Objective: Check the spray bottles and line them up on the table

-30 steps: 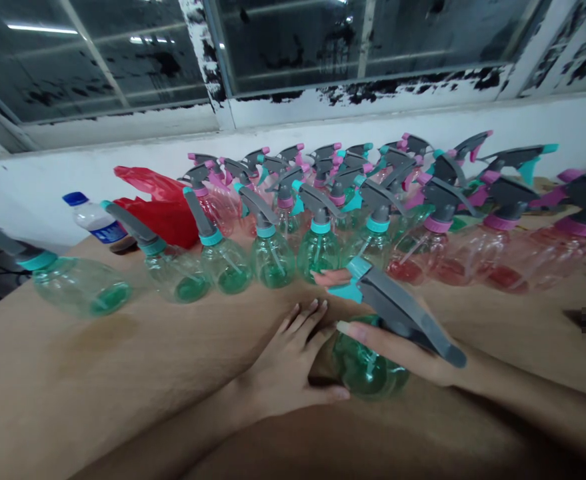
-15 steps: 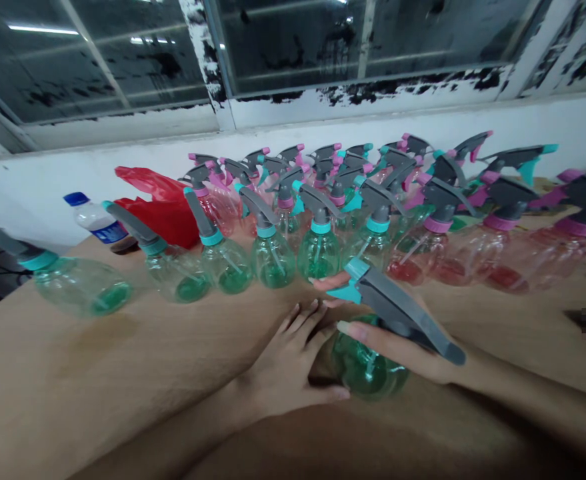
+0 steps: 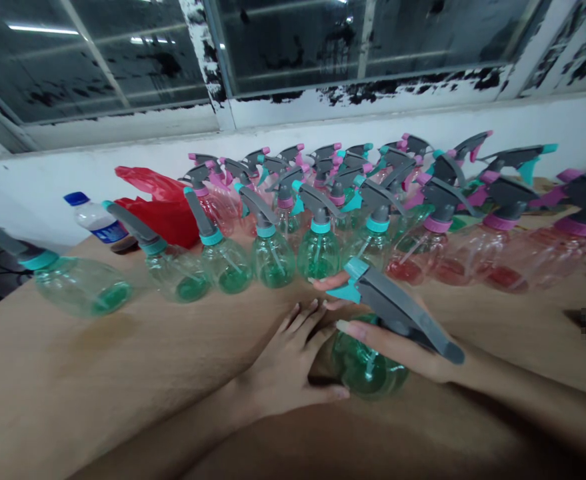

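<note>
from the head view, the green spray bottle (image 3: 370, 373) stands on the worktop (image 3: 183, 373) right in front of you, between your two hands, to the right of your left hand (image 3: 287, 367) and under the fingers of your right hand (image 3: 413, 357). its long axis looks close to upright, though seen from above you can't rule out a slight lean. the grey sprayer head (image 3: 403, 307) runs crosswise, turquoise nozzle (image 3: 357, 268) pointing away to the left, its tail back toward your right wrist. your right hand is the nearer one: it is curled round the neck just below the sprayer head, thumb on the near side, fingers on the far side, gripping it. your left hand is spread open, palm down, thumb and forefinger parted toward the lower body of the bottle; whether they touch it, you can't tell. just beyond your fingertips a row of spray bottles (image 3: 317, 257) stands across the worktop.
</note>
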The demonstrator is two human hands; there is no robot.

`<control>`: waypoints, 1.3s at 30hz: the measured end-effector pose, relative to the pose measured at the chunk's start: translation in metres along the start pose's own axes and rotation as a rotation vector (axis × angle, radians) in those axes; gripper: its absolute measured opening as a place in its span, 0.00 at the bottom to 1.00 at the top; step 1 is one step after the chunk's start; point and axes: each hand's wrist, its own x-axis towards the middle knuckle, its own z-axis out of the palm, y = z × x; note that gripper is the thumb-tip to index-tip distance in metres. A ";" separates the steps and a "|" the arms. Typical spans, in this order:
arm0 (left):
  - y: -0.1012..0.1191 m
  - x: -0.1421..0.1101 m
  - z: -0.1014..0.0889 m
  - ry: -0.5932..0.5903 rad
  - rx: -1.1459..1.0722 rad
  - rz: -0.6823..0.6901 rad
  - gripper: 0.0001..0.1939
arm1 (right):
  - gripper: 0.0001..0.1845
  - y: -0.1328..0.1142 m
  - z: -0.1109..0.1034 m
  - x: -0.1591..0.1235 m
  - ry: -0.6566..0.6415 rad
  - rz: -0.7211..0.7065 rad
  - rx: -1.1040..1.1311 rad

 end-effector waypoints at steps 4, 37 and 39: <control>0.000 0.000 0.000 0.006 0.029 0.003 0.47 | 0.23 0.000 0.000 0.001 -0.003 -0.008 -0.006; 0.002 0.000 -0.004 -0.028 0.026 -0.031 0.47 | 0.16 0.000 -0.001 0.005 0.015 0.003 -0.047; 0.002 0.000 -0.003 -0.027 0.024 -0.024 0.46 | 0.18 0.002 0.000 0.003 0.038 0.005 -0.041</control>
